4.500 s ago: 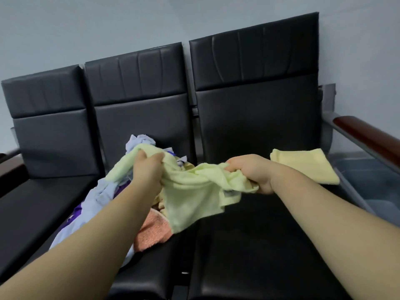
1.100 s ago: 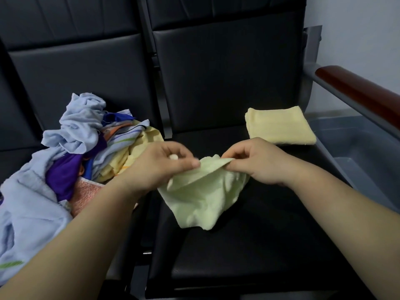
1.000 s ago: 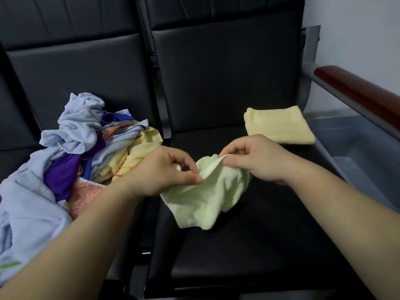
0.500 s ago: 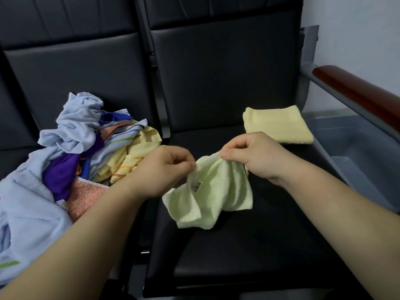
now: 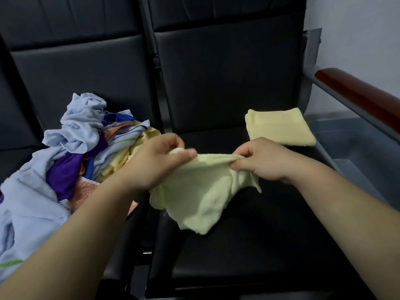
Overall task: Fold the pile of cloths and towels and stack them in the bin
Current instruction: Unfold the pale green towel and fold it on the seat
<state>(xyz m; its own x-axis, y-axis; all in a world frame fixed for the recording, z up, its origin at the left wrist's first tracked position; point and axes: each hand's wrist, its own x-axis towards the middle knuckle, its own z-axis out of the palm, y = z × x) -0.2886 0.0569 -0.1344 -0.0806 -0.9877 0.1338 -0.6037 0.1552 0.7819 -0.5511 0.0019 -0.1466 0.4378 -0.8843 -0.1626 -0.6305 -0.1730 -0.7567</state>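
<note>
Since half a second earlier, both hands had drawn apart, and the pale green cloth (image 5: 201,191) that had hung bunched between them was pulled out along its top edge. That edge ran nearly level from hand to hand, while the rest sagged in loose folds, its lowest part at 6 o'clock against the black seat (image 5: 259,245).

At the cloth's 10 o'clock corner the left hand (image 5: 155,163) pinched the edge, the thumb (image 5: 186,153) lying on top and a small roll of fabric tucked under the curled fingers. At the 2 o'clock corner the right hand (image 5: 262,161) gripped the other end, its fingertips (image 5: 240,164) curled down over the hem so that the fabric passed beneath them and trailed to a point below the wrist. Both hands were clenched on the cloth; neither was released.

At 1 o'clock from the cloth, near the right hand, a folded yellow towel (image 5: 279,127) lay flat at the seat's back right corner. At 9 o'clock, on the neighbouring seat, sat the unfolded pile (image 5: 75,148) of light blue, purple, striped and orange pieces, partly behind the left forearm. At 3 o'clock, beyond the seat edge and under the wooden armrest (image 5: 357,98), stood the grey bin (image 5: 357,159).
</note>
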